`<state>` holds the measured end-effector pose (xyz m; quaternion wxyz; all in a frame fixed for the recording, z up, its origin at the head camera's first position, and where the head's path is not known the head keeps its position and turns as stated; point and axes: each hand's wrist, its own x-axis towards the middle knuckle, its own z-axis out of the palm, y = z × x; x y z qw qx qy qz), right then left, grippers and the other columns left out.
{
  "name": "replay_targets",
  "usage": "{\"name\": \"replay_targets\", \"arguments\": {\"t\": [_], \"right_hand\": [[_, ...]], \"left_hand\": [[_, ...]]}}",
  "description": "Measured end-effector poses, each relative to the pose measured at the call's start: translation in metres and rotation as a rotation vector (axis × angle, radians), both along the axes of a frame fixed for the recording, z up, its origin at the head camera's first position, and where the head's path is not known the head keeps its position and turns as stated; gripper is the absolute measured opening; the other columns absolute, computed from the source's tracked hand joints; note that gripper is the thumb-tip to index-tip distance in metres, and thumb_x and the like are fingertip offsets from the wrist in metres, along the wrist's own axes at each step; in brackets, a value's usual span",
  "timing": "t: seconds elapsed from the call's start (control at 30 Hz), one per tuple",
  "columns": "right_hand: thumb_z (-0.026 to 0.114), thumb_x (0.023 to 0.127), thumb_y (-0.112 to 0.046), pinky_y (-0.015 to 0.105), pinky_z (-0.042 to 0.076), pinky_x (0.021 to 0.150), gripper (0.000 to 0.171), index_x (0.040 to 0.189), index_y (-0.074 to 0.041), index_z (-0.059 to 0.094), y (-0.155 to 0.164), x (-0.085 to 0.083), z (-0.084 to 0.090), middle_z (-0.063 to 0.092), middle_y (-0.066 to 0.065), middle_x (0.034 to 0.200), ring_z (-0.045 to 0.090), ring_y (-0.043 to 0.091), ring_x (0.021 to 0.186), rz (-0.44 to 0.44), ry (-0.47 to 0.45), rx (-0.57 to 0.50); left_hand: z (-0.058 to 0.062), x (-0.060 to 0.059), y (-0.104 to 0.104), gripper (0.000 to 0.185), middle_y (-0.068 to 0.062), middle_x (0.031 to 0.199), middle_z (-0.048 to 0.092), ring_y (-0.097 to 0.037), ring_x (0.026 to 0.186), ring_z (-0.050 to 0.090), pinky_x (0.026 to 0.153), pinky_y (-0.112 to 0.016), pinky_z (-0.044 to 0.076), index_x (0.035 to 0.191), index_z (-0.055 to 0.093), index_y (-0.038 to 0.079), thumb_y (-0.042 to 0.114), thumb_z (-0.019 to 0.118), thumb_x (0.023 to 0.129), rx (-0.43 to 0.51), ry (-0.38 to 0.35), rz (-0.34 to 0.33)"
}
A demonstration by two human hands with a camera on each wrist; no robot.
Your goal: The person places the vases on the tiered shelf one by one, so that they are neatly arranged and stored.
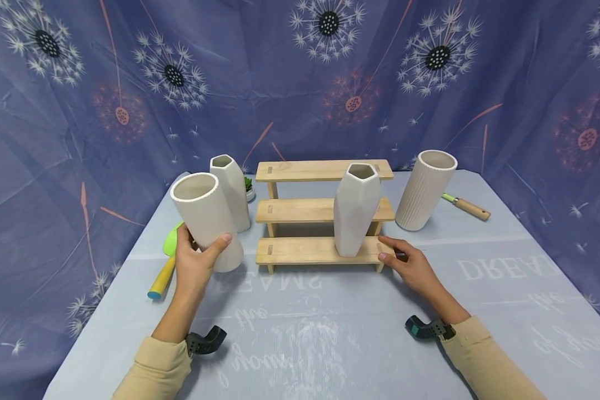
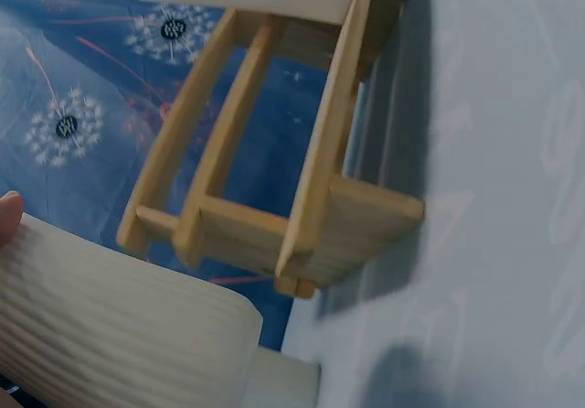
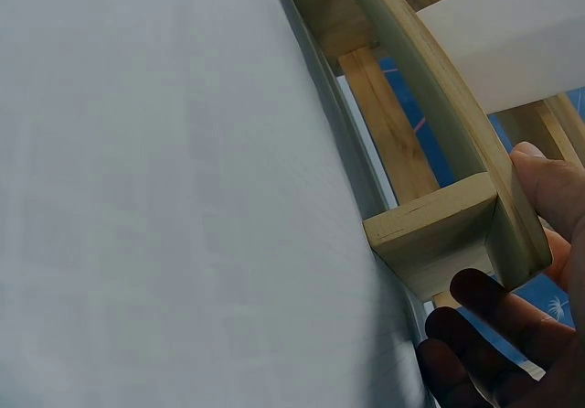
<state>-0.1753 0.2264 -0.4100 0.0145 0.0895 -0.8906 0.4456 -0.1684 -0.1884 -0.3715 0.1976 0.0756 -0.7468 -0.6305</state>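
Note:
My left hand [image 1: 194, 261] grips a white ribbed cylindrical vase [image 1: 205, 214], tilted to the left, its base seemingly above the table. In the left wrist view the vase [image 2: 128, 307] lies across the lower left, with only a bit of hand showing. At the right end of the three-step wooden stand [image 1: 297, 251], my right hand [image 1: 409, 265] pinches the lowest step. The right wrist view has the thumb [image 3: 544, 184] on the step's edge and fingers below it. A white faceted vase [image 1: 355, 211] stands on that step, left of my right hand.
Another faceted white vase [image 1: 232, 191] stands behind the held one, near a small potted plant [image 1: 249, 188]. A ribbed vase [image 1: 425, 191] stands right of the stand, beside a wooden-handled tool [image 1: 470, 208]. At left lies a green tool with a yellow handle [image 1: 162, 278].

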Motion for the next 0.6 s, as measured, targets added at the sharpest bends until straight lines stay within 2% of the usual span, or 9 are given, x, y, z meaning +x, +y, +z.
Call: {"name": "replay_targets", "arguments": {"t": [0.13, 0.3, 0.6], "right_hand": [[0.059, 0.094, -0.022, 0.015, 0.042, 0.084, 0.048, 0.137, -0.004, 0.048, 0.000, 0.000, 0.000, 0.047, 0.022, 0.140, 0.052, 0.035, 0.117, -0.001, 0.002, 0.001], [0.059, 0.094, -0.021, 0.014, 0.042, 0.084, 0.048, 0.137, -0.004, 0.048, 0.000, 0.000, 0.001, 0.046, 0.022, 0.141, 0.052, 0.035, 0.118, -0.001, 0.001, -0.002], [0.059, 0.094, -0.022, 0.013, 0.042, 0.083, 0.048, 0.137, -0.005, 0.048, 0.000, 0.000, -0.001, 0.045, 0.021, 0.141, 0.053, 0.034, 0.117, -0.001, -0.002, -0.007]], "left_hand": [[0.007, 0.002, 0.009, 0.071, 0.003, 0.125, 0.047, -0.012, 0.112, 0.045, 0.095, -0.033, 0.035, 0.137, 0.037, 0.017, 0.017, 0.077, 0.078, 0.022, 0.022, -0.061], [0.011, 0.000, 0.019, 0.070, 0.004, 0.124, 0.048, -0.014, 0.112, 0.047, 0.092, -0.034, 0.039, 0.136, 0.037, 0.017, 0.013, 0.076, 0.078, 0.025, 0.042, -0.150], [0.015, -0.008, 0.036, 0.073, -0.002, 0.130, 0.046, -0.017, 0.115, 0.046, 0.095, -0.040, 0.039, 0.138, 0.035, 0.015, 0.013, 0.076, 0.077, 0.001, 0.047, -0.268]]}}
